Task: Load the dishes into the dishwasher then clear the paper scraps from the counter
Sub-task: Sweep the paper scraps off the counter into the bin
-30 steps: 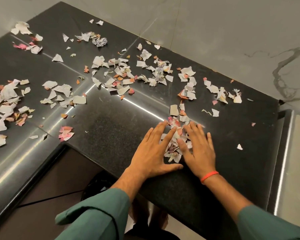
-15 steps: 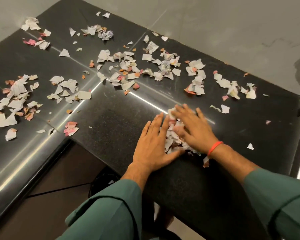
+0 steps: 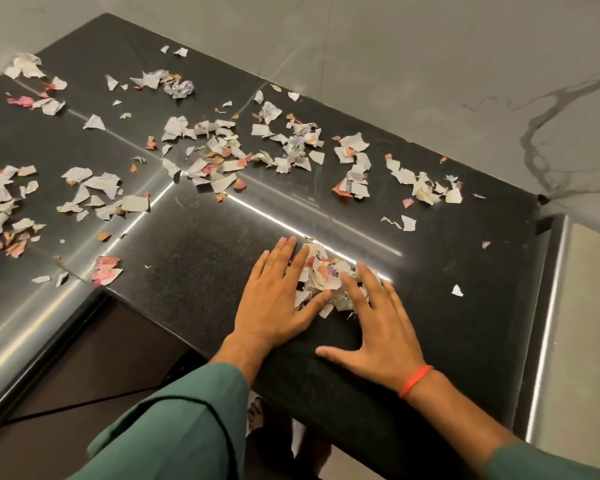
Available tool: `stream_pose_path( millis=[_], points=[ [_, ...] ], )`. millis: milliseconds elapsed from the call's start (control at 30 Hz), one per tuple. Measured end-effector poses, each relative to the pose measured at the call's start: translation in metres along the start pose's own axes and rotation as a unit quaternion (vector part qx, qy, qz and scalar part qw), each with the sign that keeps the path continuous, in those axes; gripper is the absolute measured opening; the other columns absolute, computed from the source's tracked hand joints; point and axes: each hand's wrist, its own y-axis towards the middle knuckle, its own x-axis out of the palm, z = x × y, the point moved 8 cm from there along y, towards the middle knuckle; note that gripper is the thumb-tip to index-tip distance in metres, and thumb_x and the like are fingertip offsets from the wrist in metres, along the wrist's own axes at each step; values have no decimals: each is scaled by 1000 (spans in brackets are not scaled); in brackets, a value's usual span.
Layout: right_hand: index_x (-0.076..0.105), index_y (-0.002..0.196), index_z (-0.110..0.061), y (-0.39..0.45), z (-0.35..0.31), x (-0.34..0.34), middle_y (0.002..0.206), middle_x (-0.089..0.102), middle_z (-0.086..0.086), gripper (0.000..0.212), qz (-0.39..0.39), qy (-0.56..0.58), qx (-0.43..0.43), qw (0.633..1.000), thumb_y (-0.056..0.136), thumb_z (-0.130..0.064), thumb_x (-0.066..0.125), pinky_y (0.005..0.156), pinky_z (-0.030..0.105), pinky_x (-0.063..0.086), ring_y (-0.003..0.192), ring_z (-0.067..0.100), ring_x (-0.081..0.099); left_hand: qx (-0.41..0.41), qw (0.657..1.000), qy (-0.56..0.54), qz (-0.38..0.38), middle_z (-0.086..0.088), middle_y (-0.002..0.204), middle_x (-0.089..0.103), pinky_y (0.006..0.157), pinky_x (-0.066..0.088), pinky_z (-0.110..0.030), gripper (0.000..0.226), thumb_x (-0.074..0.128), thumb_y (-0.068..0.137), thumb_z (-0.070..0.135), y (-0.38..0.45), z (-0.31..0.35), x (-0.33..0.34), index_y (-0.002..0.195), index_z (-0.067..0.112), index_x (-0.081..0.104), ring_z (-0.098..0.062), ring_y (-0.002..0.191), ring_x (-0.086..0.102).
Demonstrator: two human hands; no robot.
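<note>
Although no dishes or dishwasher show here, the step in hand appears to be the second one, clearing scraps from the black counter. Item: counter, dark polished stone, L-shaped, strewn over its far and left parts with loose scraps of white and pink paper, well apart from the hands. Item: left hand, flat, fingers straight, pressing the near pile's left side. Item: right hand, flat, fingers spread, red band at the wrist, touching the pile's right side; neither hand grips anything. Item: gathered pile, small, between both hands, near the front edge. Next move, likely: cup both hands beneath and lift without spilling.
</note>
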Motion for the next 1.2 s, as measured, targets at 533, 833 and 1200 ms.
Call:
stream_pose_path(
  millis=[533, 833, 1200],
  points=[
    [45, 148, -31, 64, -9, 11, 159, 36, -6, 61, 71, 20, -24, 997, 91, -42, 65, 125, 40, 15, 151, 13, 25, 10, 1000, -19, 3, -1, 172, 11, 128, 9, -44, 82, 33, 94, 77, -2, 3, -3, 161, 30, 27, -13, 158, -3],
    [69, 122, -15, 63, 0, -9, 119, 66, 0, 50, 190, 111, 9, 976, 75, 0, 57, 101, 33, 45, 113, 21, 56, 5, 999, -27, 19, 0, 171, 13, 128, 10, -44, 89, 32, 92, 78, -2, 2, -3, 164, 27, 14, -14, 158, 2],
    [73, 112, -11, 64, 9, -21, 105, 73, 3, 32, 252, 165, 41, 953, 83, 1, 63, 89, 31, 49, 101, 25, 63, -3, 1000, -2, 19, -2, 171, 16, 128, 13, -46, 96, 42, 88, 80, -1, 2, -3, 163, 25, 18, -18, 158, 7]
  ],
)
